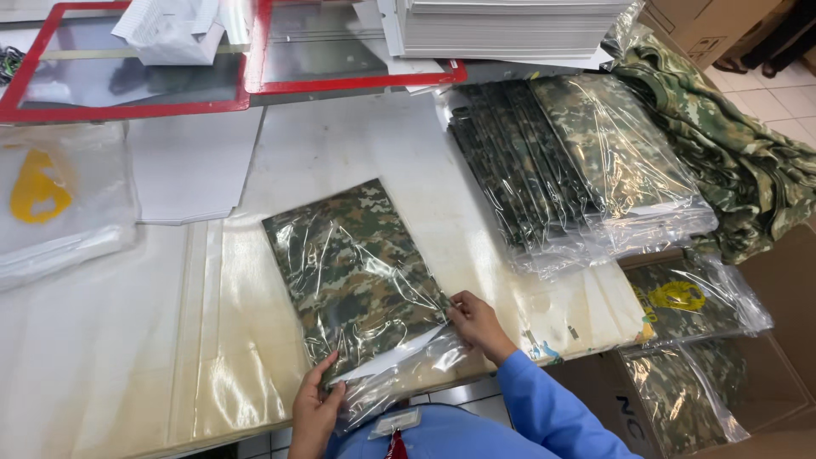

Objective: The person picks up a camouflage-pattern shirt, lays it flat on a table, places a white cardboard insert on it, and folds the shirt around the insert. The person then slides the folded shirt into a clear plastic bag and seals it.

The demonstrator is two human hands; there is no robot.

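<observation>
A folded camouflage garment inside a clear plastic bag (353, 268) lies on the pale worktable (127, 340) in front of me. My left hand (316, 412) grips the bag's open end at its near corner. My right hand (476, 323), in a blue sleeve, pinches the same end at the bag's right edge, where the loose flap (399, 370) hangs toward the table's front edge.
A fanned stack of bagged camouflage garments (578, 170) lies at the right, loose camouflage cloth (731, 144) beyond it. Empty clear bags (59, 195) sit at the left. Red-framed trays (136, 76) and a stack of white sheets (510, 25) stand at the back. Cardboard boxes (790, 289) hold more bags.
</observation>
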